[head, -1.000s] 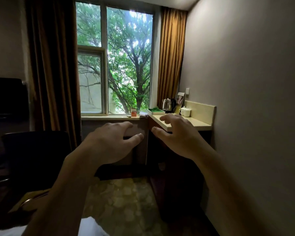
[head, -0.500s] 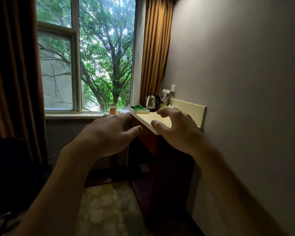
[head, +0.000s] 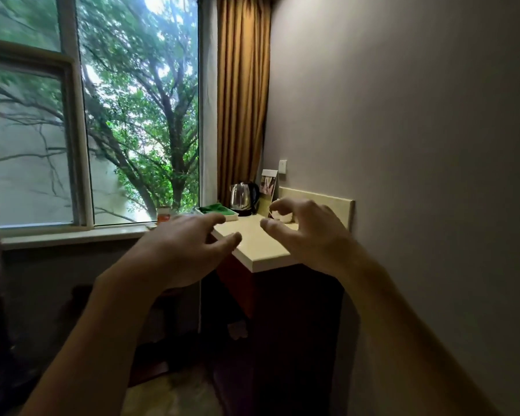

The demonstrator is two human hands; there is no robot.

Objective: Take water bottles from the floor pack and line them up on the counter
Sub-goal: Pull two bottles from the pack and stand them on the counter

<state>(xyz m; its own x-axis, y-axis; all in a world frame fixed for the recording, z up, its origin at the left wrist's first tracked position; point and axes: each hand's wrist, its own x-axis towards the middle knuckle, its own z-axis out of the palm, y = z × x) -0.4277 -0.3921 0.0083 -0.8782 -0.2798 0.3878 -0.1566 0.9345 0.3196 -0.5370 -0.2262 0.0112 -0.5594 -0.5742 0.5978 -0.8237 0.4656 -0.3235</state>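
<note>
I am holding both hands out in front of me, my left hand [head: 183, 250] and my right hand [head: 309, 235] raised side by side before the cream counter [head: 261, 250], each grip released, fingers loosely curved and carrying nothing. I judge I am keeping them free because the bottles have yet to be fetched: no water bottle and no floor pack is showing anywhere in view, and the dark floor beneath the counter is too dim to read. The near end of the counter is lying bare, which suits a row of bottles. At its far end, against the wall and curtain, an electric kettle [head: 243, 196] is standing beside a tray with a green cloth [head: 215, 210], with an upright card [head: 268, 183] behind; its printing is too small to read. A small orange container [head: 163, 215] is sitting on the window sill [head: 72, 235], its label blurred.
</note>
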